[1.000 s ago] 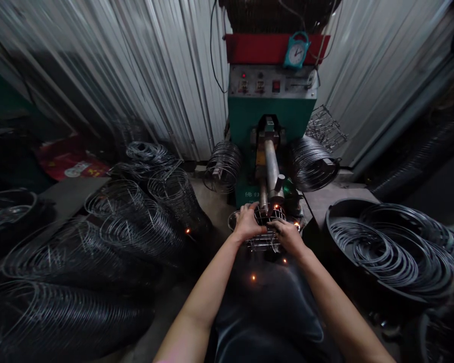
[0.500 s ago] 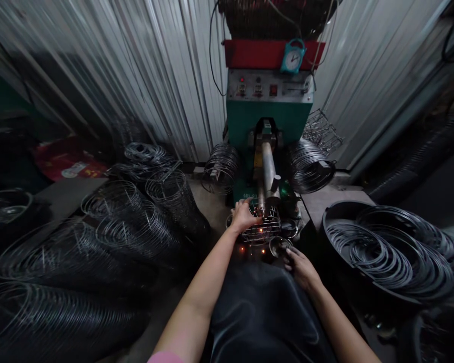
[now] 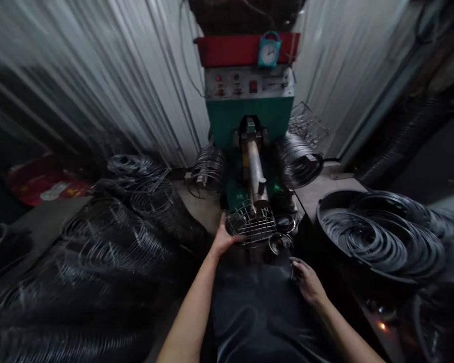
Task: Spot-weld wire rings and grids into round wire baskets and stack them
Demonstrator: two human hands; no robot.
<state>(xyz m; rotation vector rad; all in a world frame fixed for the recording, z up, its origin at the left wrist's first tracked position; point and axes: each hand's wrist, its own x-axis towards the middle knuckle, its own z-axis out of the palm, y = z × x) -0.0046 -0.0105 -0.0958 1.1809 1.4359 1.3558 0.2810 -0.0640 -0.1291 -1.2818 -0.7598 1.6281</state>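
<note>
A round wire basket (image 3: 255,227) sits under the tip of the machine's metal arm (image 3: 255,169). My left hand (image 3: 225,238) is at the basket's left side, thumb over the near edge and fingers along the outside, gripping it. A small shiny metal cup or dish (image 3: 281,244) stands at the basket's right front. Just below and right of that dish is my right hand (image 3: 306,280), its thumb and fingers pinched together. Whatever is between those fingertips is too dark and small to make out.
Wire coils hang left (image 3: 208,169) and right (image 3: 298,159) of the green machine (image 3: 251,113). A black tub (image 3: 320,227) of wire rings stands at right. Stacked wire baskets (image 3: 113,242) crowd the left. A blue clock (image 3: 269,52) hangs above the control panel. An orange spark (image 3: 382,326) glows lower right.
My left hand has moved from the basket's top to its left side. My right hand has drawn down, away from the small dish. Orange sparks around the basket are gone. The view has shifted.
</note>
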